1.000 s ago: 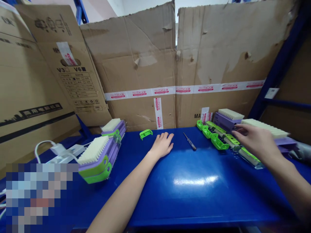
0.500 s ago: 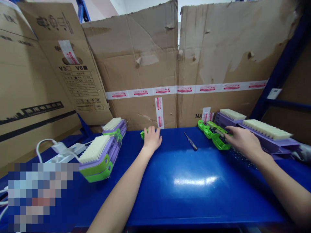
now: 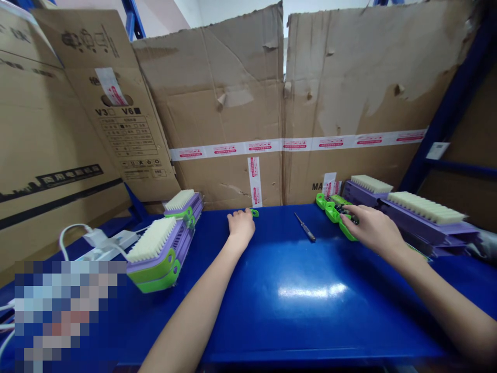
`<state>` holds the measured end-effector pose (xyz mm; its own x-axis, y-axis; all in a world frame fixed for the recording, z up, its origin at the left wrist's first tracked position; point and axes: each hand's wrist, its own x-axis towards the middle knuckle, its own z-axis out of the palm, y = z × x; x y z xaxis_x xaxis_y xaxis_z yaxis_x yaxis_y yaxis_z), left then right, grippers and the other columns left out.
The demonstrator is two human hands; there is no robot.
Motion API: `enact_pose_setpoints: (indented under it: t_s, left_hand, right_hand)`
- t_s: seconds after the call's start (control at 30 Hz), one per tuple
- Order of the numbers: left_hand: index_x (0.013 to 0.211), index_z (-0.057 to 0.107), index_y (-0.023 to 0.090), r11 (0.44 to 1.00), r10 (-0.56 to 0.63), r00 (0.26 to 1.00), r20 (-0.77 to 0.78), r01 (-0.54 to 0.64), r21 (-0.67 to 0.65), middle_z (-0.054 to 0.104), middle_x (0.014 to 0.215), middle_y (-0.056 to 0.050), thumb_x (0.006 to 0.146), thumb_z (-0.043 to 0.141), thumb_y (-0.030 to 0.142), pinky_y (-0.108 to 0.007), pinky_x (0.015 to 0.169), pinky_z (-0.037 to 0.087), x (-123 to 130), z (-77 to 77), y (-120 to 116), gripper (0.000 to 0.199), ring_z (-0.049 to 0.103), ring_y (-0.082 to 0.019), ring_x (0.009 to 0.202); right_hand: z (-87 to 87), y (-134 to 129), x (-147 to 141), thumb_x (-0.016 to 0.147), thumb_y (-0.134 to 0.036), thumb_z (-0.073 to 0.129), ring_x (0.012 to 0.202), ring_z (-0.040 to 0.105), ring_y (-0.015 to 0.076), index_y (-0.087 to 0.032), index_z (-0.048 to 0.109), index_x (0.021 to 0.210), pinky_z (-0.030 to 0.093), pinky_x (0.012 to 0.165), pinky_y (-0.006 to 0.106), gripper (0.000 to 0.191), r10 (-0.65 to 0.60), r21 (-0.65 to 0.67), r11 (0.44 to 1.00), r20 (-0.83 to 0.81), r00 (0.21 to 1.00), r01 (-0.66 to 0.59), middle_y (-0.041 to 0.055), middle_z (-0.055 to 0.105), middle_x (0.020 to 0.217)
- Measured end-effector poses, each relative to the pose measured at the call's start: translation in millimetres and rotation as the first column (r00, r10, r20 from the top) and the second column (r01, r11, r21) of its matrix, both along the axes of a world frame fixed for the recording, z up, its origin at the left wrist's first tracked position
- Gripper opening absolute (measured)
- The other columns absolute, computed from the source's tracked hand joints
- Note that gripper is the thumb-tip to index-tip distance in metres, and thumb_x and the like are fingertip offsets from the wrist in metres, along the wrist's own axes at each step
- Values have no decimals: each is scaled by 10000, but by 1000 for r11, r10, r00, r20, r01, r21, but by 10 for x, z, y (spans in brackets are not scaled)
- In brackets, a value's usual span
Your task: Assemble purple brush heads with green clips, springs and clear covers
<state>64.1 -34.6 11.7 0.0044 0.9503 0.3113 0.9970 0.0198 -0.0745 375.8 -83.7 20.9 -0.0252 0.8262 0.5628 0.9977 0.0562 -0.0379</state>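
My left hand point(image 3: 241, 229) is at the back of the blue table, fingers curled down over a small bright green plastic piece point(image 3: 254, 212). Only the end of that piece, with a hole in it, shows past my fingers. On the right, my right hand point(image 3: 375, 226) reaches over a row of green plastic cups point(image 3: 331, 211). Its thumb and fingers close down at the nearest cup, among small dark pieces; what they pinch is hidden. Between both hands lies a screwdriver point(image 3: 305, 228) with a clear handle.
Purple-and-green brush-like blocks with cream bristles point(image 3: 153, 239) stand at left; similar purple blocks point(image 3: 425, 207) stand at right. A white power strip point(image 3: 104, 246) with cables lies at far left. Cardboard sheets point(image 3: 229, 114) wall off the back of the blue table point(image 3: 272, 321).
My right hand has shifted slightly left, fingers now down at the green cups. My left hand has moved slightly left and down, and the green piece now shows on its right side.
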Motion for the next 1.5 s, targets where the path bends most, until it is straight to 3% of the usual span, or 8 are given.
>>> enact_pose_setpoints:
  t_s: [0.3, 0.43, 0.53, 0.67, 0.77, 0.97, 1.23, 1.5]
  left_hand:
    - [1170, 491, 141, 954, -234, 959, 160, 259, -153, 677, 984, -158, 812, 429, 276, -370, 731, 498, 420, 134, -312, 388, 659, -300, 919]
    - [1233, 432, 130, 930, -290, 937, 197, 324, -172, 672, 1011, -167, 820, 419, 232, -372, 767, 496, 532, 130, -414, 426, 653, -296, 951]
    - [1264, 395, 146, 910, -303, 895, 328, 374, -181, 674, 999, -155, 827, 448, 258, -338, 747, 506, 595, 114, -466, 454, 666, -265, 900]
    - [1346, 237, 146, 795, -229, 744, 628, 516, -320, 673, 736, -58, 854, 409, 255, -244, 513, 498, 717, 79, -572, 533, 620, -149, 517]
    - [1291, 289, 132, 670, -177, 662, 728, 623, -404, 604, 586, 9, 839, 414, 240, -201, 402, 450, 799, 56, -661, 481, 552, -122, 412]
    - [1071, 524, 160, 583, -290, 630, 720, 713, -389, 584, 562, 16, 824, 417, 250, -178, 418, 447, 817, 26, -696, 284, 542, -97, 417]
    - [1169, 537, 201, 575, -368, 656, 658, 717, -394, 592, 564, 40, 797, 437, 243, -180, 501, 465, 791, 20, -664, 387, 553, -86, 447]
    - [1154, 558, 197, 577, -404, 678, 614, 710, -404, 629, 620, 24, 800, 441, 257, -202, 571, 486, 790, 52, -681, 377, 571, -93, 490]
  right_hand:
    - [-197, -542, -570, 904, -378, 397, 845, 651, 225, -175, 618, 1151, 490, 699, 310, 389, 294, -140, 947, 21, 955, -289, 102, 680, 990]
    - [-314, -732, -765, 892, -374, 420, 836, 641, 240, -166, 605, 1169, 488, 705, 333, 393, 311, -198, 932, 6, 950, -304, 113, 674, 957]
    - [-371, -779, -824, 891, -386, 414, 882, 627, 259, -154, 580, 1199, 485, 714, 348, 420, 264, -181, 945, -59, 963, -271, 123, 668, 961]
    - [-380, -813, -858, 901, -418, 384, 897, 627, 261, -150, 543, 1241, 483, 702, 338, 461, 169, -162, 969, -117, 979, -187, 131, 655, 1019]
    - [-375, -830, -860, 892, -408, 395, 873, 629, 258, -161, 556, 1219, 476, 666, 322, 440, 148, -171, 971, -121, 982, -167, 116, 654, 976]
    - [-463, -904, -783, 890, -283, 347, 749, 619, 207, -184, 646, 1030, 453, 606, 285, 345, 173, -120, 976, -88, 981, -183, 85, 629, 847]
    - [-565, -1099, -281, 895, -415, 350, 821, 605, 265, -188, 660, 956, 483, 648, 363, 389, 37, 11, 999, -62, 997, -36, 112, 628, 900]
    - [-536, -942, 118, 874, -373, 346, 785, 589, 312, -194, 640, 761, 472, 656, 423, 362, -77, 10, 997, 40, 996, 77, 133, 618, 795]
